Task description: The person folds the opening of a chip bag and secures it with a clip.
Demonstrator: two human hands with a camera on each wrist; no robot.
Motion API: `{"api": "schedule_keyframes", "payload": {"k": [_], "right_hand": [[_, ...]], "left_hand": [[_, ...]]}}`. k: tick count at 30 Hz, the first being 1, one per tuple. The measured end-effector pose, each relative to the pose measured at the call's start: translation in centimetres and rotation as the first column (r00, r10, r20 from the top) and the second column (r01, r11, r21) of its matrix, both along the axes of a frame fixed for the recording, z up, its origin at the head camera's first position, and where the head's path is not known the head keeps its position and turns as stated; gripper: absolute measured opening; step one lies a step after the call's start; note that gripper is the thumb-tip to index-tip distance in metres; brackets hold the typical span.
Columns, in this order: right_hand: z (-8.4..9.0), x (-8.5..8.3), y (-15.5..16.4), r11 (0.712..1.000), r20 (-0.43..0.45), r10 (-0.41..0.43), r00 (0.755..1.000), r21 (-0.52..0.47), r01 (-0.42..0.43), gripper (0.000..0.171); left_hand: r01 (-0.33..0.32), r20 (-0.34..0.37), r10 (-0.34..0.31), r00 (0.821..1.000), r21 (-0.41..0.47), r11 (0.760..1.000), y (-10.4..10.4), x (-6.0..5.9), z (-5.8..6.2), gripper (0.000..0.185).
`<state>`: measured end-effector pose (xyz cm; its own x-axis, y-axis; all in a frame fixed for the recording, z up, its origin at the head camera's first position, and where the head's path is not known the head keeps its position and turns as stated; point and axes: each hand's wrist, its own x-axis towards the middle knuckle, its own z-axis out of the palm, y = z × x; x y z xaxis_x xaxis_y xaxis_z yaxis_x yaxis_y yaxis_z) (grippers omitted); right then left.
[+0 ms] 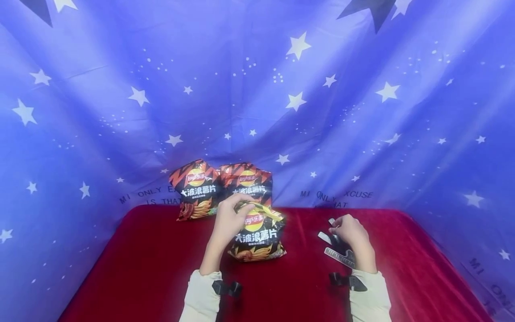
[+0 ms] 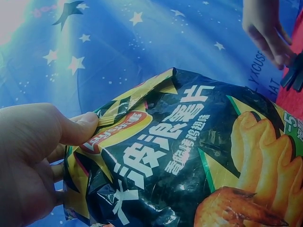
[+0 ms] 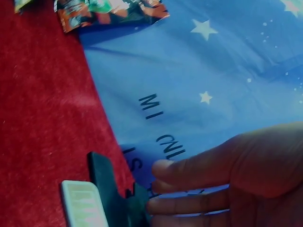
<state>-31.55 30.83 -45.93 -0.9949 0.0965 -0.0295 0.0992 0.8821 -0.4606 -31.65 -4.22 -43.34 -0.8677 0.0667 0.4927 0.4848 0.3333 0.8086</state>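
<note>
The left hand (image 1: 227, 221) pinches the crumpled top of a chip bag (image 1: 257, 237) standing on the red table (image 1: 153, 264); no clip is on it yet. The right hand (image 1: 352, 235) curls round a black clip (image 1: 337, 245) just beside. Two more bags (image 1: 219, 185) stand behind, clear of both

A black crisp bag (image 1: 257, 235) with a yellow upper part, a red-and-yellow logo and white lettering stands upright near the middle of the red worktop (image 1: 132, 268), its crumpled top edge pinched, pictured wavy crisps at its foot. To its right, well apart, lie black-and-white bag clips (image 1: 337, 250), flat on the cloth and close together.
</note>
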Motion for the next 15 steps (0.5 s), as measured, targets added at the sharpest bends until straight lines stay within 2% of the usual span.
{"api": "schedule_keyframes", "payload": {"k": [8, 15], "right_hand": [[-0.62, 0.03, 0.60, 0.997, 0.063, -0.075, 0.995, 0.025, 0.074, 0.013], [-0.82, -0.16, 0.39, 0.999, 0.049, -0.049, 0.998, -0.008, 0.049, 0.012]], "left_hand": [[0.001, 0.000, -0.001, 1.000, 0.000, 1.000, 0.05, 0.06, 0.12, 0.013], [0.007, 0.017, -0.007, 1.000, 0.010, 1.000, -0.03, 0.02, 0.02, 0.014]]}}
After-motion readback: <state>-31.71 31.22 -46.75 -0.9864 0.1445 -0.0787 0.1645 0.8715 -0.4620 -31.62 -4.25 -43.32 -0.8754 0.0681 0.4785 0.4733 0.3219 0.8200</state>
